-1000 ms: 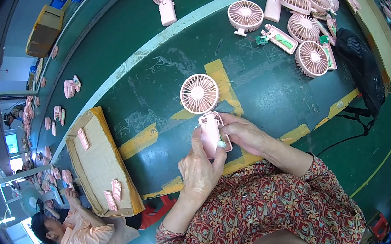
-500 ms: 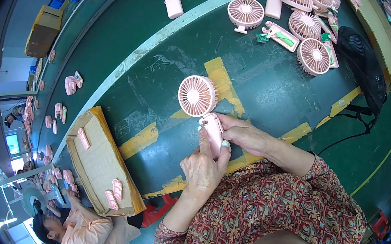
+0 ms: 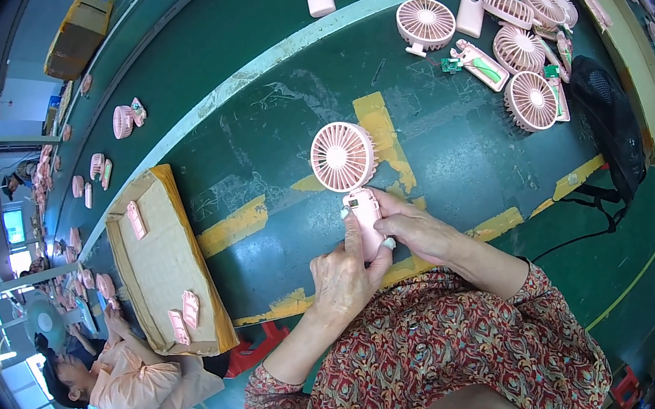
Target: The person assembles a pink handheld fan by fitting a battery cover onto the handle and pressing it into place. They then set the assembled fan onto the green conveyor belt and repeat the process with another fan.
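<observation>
A pink handheld fan is held between my two hands over the near edge of the green table, its round slatted head pointing away from me. My left hand grips the handle from the left, index finger stretched up along it and thumb near its lower end. From the right, my right hand is wrapped round the handle, with its thumb on the front. A small dark opening shows near the handle's top, beside my left fingertip. The handle's back is hidden.
At left lies a cardboard tray with several pink handle covers. Fan heads and opened handles form a pile at far right, near a black mesh bag. Another cardboard tray stands beyond. A co-worker sits at left.
The whole view has shifted slightly, so the fan and both hands appear a little farther right. Both hands keep their hold on the handle.
</observation>
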Available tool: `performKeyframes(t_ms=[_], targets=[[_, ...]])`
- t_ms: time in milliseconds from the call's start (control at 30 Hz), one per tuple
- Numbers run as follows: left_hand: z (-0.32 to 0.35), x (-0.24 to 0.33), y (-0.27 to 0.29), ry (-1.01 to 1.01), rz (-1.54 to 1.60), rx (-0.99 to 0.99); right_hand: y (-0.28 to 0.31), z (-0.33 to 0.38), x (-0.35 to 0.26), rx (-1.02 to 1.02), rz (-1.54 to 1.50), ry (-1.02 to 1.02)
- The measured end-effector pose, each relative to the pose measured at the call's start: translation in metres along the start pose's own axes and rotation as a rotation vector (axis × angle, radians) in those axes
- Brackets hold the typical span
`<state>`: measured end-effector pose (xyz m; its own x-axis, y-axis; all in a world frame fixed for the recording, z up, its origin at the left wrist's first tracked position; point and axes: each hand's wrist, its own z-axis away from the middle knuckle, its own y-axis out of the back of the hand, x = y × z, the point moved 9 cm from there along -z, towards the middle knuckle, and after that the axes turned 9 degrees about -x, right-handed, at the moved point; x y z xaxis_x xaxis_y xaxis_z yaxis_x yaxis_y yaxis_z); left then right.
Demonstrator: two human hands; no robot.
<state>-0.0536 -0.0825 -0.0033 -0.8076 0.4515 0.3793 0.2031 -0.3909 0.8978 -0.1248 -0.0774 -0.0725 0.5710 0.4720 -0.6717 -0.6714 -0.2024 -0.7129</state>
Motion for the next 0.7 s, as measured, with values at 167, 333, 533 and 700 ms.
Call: performKeyframes(t_ms=[167, 333, 533, 700], targets=[[0.002, -0.008, 0.003, -0.044, 0.052, -0.029, -0.005, 0.0, 0.002, 0.027, -0.013, -0.002], [0.005, -0.003, -0.001, -0.05, 0.022, 0.002, -0.004, 0.002, 0.003, 0.033, -0.035, -0.014], [0.007, -0.005, -0.009, -0.054, -0.015, -0.026, -0.005, 0.003, 0.001, 0.146, 0.028, 0.014], [0.011, 0.001, -0.013, -0.028, -0.041, -0.03, 0.004, 0.002, 0.004, 0.193, 0.194, 0.062]])
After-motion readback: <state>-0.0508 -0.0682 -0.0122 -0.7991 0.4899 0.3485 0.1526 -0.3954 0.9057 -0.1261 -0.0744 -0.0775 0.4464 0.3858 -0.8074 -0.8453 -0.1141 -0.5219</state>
